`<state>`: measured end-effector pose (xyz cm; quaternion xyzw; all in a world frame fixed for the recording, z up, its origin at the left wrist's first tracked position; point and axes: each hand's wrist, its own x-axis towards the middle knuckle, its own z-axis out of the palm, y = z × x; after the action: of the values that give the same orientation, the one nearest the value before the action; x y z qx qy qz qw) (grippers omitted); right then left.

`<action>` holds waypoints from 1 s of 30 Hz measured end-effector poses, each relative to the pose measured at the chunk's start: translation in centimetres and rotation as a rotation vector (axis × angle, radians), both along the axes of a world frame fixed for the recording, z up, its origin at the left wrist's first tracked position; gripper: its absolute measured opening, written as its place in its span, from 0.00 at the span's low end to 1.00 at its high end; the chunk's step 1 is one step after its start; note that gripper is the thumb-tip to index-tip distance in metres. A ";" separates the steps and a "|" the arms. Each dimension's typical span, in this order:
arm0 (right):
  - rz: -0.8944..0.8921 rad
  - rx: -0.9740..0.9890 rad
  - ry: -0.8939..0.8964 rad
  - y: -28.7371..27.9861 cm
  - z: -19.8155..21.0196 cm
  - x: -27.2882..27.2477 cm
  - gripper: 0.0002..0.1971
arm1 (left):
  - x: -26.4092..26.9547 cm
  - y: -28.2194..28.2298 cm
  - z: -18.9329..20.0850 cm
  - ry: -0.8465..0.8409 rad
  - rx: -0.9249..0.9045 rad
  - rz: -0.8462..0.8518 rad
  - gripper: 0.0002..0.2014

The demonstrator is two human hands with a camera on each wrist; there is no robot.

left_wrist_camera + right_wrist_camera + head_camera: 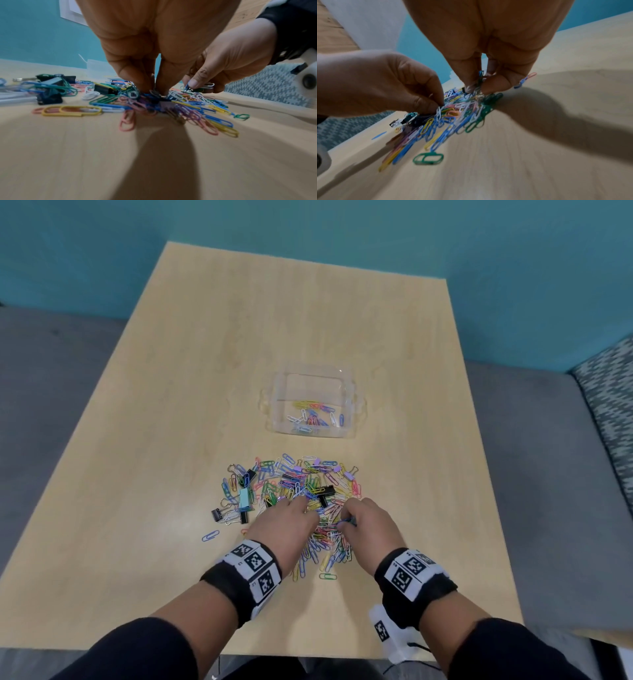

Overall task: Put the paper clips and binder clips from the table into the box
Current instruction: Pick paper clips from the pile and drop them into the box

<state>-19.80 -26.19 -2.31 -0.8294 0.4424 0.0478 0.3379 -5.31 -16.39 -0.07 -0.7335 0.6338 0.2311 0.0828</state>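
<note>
Nearest, at 6 o'clock on the table [144,440]: two wrists with marker bands [255,563], sleeves below. Just beyond, at centre, both hands down in the pile [291,491] of paper clips and binder clips.

Left hand [286,525]: fingers curled, fingertips [145,86] closed in a pinch down among blue and pink clips; pinching something dark, probably a clip, though too blurred to name. Right hand [368,525]: thumb and forefinger pinching a small bunch of clips [480,78], blue and green among them, lifted just clear of the heap.

For a good grab, probably: pinch low and gather several at once, shake loose any hooked stragglers above the pile, then carry straight to 12 o'clock. Binder clips best taken by the body, not the wire handles. Likely risk: linked clips trailing off and dropping short.

Pile spread wide, longest from 9 to 3 o'clock; clips lying flat, pointing every way, no common axis. Loose green clip [428,158] at the near edge, long axis running 9 to 3. Lone blue clip [210,535] at 8 o'clock of the heap, slanted toward 2. Black binder clip [325,491] near the middle.

Farthest, at 12 o'clock and apart from the pile: clear box [346,392], open, a few clips at the bottom. Most of the job undone.
</note>
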 end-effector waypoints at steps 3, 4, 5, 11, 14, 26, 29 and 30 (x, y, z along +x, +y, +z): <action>-0.028 0.051 -0.036 -1.0 0.3 -0.1 0.07 | 0.2 -0.2 -0.3 -0.005 0.010 -0.007 0.21; -0.044 0.075 -0.046 -1.3 0.3 -0.1 0.07 | 0.3 -0.4 -0.5 -0.009 0.021 -0.020 0.22; -0.060 0.106 -0.059 -1.6 0.3 -0.1 0.07 | 0.3 -0.6 -0.6 -0.012 0.034 -0.036 0.24; -0.142 0.323 -0.111 -3.3 0.3 -0.1 0.07 | 0.9 -0.9 -0.4 0.040 0.035 -0.035 0.21; -0.169 0.453 -0.148 -4.3 1.1 0.1 0.09 | 1.8 -0.6 -0.6 0.162 -0.056 0.140 0.15; -0.137 0.418 -0.221 -12.5 5.2 7.0 0.08 | 10.1 -8.0 3.2 0.695 -0.323 0.740 0.09; -0.094 0.238 -0.194 -14.3 6.0 10.6 0.09 | 11.6 -11.8 3.7 0.590 -0.396 0.725 0.08; -0.098 0.214 -0.205 -14.6 6.2 11.6 0.09 | 11.7 -12.8 3.7 0.574 -0.399 0.709 0.08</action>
<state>-8.22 -40.76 3.89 -0.7664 0.4380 -0.0066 0.4698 6.38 -29.20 3.66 -0.8123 0.3743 0.3119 -0.3207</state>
